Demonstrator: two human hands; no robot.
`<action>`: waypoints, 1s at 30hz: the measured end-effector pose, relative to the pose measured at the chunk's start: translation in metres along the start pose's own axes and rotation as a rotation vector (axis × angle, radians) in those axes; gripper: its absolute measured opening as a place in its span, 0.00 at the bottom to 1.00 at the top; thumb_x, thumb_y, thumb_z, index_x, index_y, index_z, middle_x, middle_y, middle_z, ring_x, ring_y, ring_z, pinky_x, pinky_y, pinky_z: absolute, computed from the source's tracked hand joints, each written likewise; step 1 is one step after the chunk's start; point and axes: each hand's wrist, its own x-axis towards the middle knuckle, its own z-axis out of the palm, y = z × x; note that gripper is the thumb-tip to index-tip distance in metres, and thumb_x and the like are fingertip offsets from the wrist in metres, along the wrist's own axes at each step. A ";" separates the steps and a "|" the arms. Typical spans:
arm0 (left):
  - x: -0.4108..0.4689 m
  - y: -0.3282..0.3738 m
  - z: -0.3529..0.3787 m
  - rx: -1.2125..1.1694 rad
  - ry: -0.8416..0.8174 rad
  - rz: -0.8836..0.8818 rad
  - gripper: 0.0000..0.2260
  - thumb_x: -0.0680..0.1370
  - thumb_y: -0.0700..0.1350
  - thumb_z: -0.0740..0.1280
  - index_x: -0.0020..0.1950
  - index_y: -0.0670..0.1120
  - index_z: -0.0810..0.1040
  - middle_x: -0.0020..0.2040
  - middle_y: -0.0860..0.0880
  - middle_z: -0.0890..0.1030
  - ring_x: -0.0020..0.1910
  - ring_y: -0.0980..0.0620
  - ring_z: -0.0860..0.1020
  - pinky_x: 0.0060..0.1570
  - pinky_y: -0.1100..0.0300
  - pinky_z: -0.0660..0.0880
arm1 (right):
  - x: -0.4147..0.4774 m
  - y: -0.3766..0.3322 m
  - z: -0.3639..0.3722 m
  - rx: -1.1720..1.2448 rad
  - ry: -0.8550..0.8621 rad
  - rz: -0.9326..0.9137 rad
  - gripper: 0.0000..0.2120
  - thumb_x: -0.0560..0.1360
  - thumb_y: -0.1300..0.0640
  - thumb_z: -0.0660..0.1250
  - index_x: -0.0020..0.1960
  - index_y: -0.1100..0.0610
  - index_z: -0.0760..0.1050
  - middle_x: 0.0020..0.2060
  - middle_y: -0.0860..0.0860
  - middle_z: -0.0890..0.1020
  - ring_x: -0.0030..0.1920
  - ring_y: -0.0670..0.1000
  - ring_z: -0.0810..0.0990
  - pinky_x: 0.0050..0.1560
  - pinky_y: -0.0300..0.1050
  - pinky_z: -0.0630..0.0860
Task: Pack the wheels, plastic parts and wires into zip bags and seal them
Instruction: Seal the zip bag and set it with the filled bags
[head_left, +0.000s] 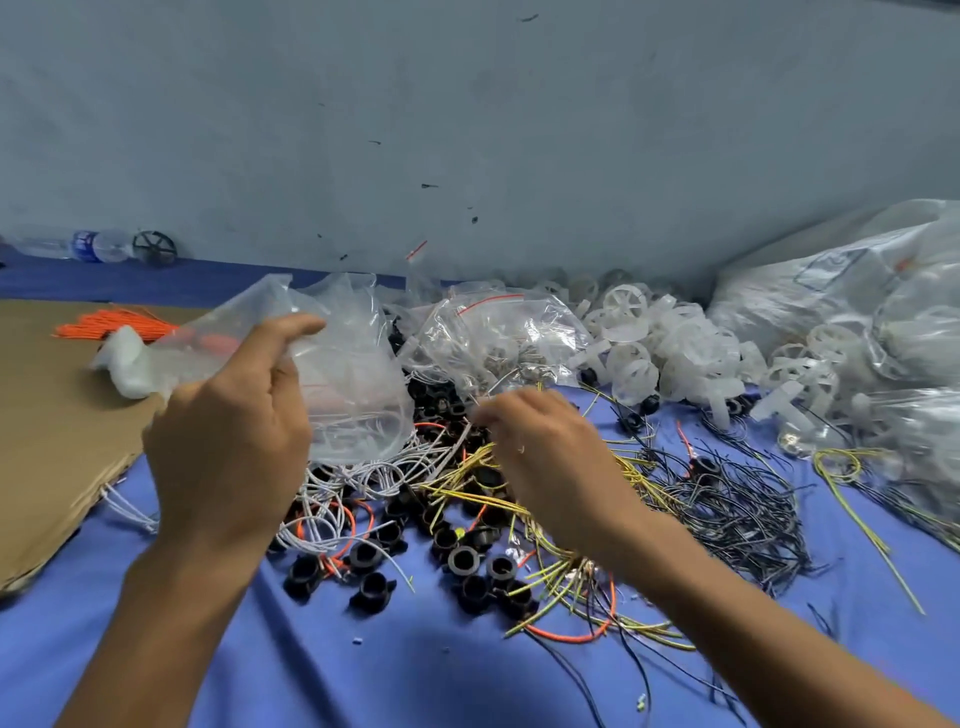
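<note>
Above the tangle of wires, a clear zip bag hangs crumpled in the left hand. The hand is raised with its back to the camera, the thumb stretched up along the bag's rim and the fingers curled round the plastic. A few pale wires show through the bag's lower part.

The right hand reaches forward just beside the bag, palm down and fingers curled at the tips. Blur hides whether they pinch anything.

Under both hands lie white wires, yellow-green wires and black plastic parts, with black wires spread to the right, all on a blue cloth.

Behind them a filled zip bag with a red seal strip leans against a heap of white wheels. Large clear sacks stand at far right.

To the left, orange wires rest on cardboard. A water bottle and a black wheel sit by the wall.
</note>
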 end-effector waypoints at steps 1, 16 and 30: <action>-0.001 0.000 0.001 -0.009 -0.028 -0.003 0.15 0.81 0.46 0.56 0.62 0.56 0.79 0.31 0.42 0.77 0.33 0.34 0.75 0.32 0.43 0.77 | -0.004 0.022 -0.002 -0.043 -0.042 0.130 0.12 0.78 0.62 0.63 0.60 0.54 0.78 0.55 0.52 0.82 0.55 0.54 0.77 0.56 0.51 0.75; -0.013 0.004 0.023 -0.144 -0.420 -0.081 0.11 0.80 0.48 0.62 0.59 0.60 0.76 0.24 0.53 0.72 0.28 0.49 0.72 0.28 0.56 0.63 | -0.031 0.125 -0.053 0.371 0.178 0.631 0.06 0.81 0.56 0.63 0.49 0.54 0.78 0.40 0.51 0.84 0.39 0.50 0.80 0.39 0.48 0.75; -0.021 0.035 0.017 -0.359 -0.518 -0.046 0.23 0.75 0.74 0.54 0.60 0.64 0.76 0.24 0.50 0.71 0.26 0.57 0.71 0.28 0.55 0.69 | -0.037 0.031 -0.067 1.038 0.084 0.536 0.07 0.82 0.54 0.60 0.51 0.52 0.76 0.38 0.53 0.82 0.33 0.51 0.80 0.22 0.41 0.67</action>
